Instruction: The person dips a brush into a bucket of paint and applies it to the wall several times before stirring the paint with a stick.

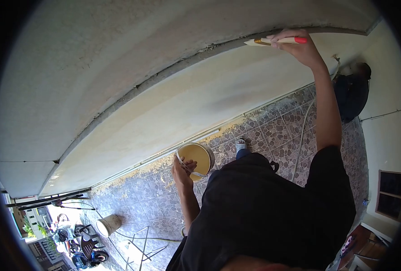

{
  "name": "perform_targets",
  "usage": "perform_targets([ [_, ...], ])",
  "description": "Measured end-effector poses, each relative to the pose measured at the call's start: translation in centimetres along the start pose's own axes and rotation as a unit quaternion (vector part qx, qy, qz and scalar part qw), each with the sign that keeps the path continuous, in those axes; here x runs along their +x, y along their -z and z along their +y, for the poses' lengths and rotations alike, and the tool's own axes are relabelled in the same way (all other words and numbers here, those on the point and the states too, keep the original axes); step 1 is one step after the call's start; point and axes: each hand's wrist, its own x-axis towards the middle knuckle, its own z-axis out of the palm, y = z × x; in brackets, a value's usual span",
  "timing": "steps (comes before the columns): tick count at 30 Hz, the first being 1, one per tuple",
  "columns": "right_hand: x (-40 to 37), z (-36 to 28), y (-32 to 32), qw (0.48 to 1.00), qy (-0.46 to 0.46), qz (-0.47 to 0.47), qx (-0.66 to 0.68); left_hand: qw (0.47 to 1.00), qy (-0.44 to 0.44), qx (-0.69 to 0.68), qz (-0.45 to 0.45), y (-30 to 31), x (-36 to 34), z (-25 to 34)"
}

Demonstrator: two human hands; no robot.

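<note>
Head-camera view of brushwork at a smooth, pale yellow wall [196, 108], with the round, pale-sided bucket [211, 156] as landmark. Right hand [303, 49]: high above and to the right of the bucket in view, fingers clamped on the slim paintbrush [287, 40] with light wooden handle, red end and brass-coloured ferrule. Bristles pointing leftward along the narrow grey ledge [173, 69] over the wall; contact or slight gap, not possible to tell. Left hand [180, 174]: at the left side of the bucket's rim, fingers loosely curled about the white strap-like handle [198, 174]; bucket hanging or resting, not possible to tell.

Step in hand, as judged from the pose: brushing along the wall's upper border, close under the ledge. Called for next, by the same judgement: a light, steady stroke along that border and a level bucket; with a dry brush, a fresh dip.

Containers: inside the landmark bucket, smooth ochre liquid [193, 153], probably paint, partly hidden behind the left fingers. Well apart, down and to the left of the bucket, a whitish cylindrical pail [113, 222] on patterned stone-look floor tiles [272, 135]; contents not discernible. Far right of the bucket, a person in dark clothing [351, 97] near the wall.
</note>
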Motion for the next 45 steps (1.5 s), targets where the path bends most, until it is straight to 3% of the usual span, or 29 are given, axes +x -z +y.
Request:
perform_targets([
  [3,-0.7,-0.5,-1.6,0.996,0.029,-0.077,-0.038,1.000,-0.005,-0.011,-0.002,-0.1,-0.5,-0.2],
  [7,1.2,-0.3,-1.9,0.996,-0.037,-0.043,-0.069,1.000,-0.007,-0.008,-0.007,-0.6,-0.5,0.0],
  [12,-0.1,-1.5,0.6,1.000,0.021,-0.013,0.001,1.000,-0.012,-0.018,0.000,-0.3,-0.9,0.3],
  [15,-0.1,-1.0,-3.0,0.994,0.006,-0.101,-0.039,1.000,-0.010,-0.016,0.001,-0.2,-0.8,0.0],
  [20,2.3,-0.8,-4.1,0.997,-0.026,-0.067,-0.028,1.000,-0.011,0.001,-0.010,-0.2,-0.3,0.0],
  [24,1.4,-1.7,-2.6,0.999,0.023,-0.033,0.014,1.000,-0.014,-0.013,0.000,0.2,-0.6,0.1],
  [27,0.6,-2.7,-5.1,0.991,0.017,-0.125,-0.047,1.000,-0.014,-0.007,0.002,0.1,-0.8,0.1],
  [31,3.0,-1.4,-7.1,0.995,-0.025,-0.095,-0.021,1.000,-0.019,0.004,-0.006,-0.5,-0.9,0.2],
  [35,1.9,-2.1,-4.4,0.999,0.020,-0.031,0.009,1.000,-0.011,-0.012,0.004,0.3,-0.9,-0.2],
  [40,0.9,-2.3,-6.1,0.996,0.022,-0.084,0.015,1.000,-0.008,-0.010,0.008,0.4,-1.0,-0.5],
  [42,1.6,-2.3,-7.7,0.994,0.020,-0.096,-0.046,1.000,-0.010,-0.003,0.002,-0.1,-1.0,-0.4],
  [43,2.5,-1.9,-7.6,0.995,-0.025,-0.084,-0.036,1.000,-0.010,0.002,-0.001,-0.1,-1.0,-0.3],
  [45,2.4,-2.2,-6.4,0.999,-0.006,-0.053,-0.008,1.000,-0.010,0.001,-0.005,0.0,-1.1,0.0],
])
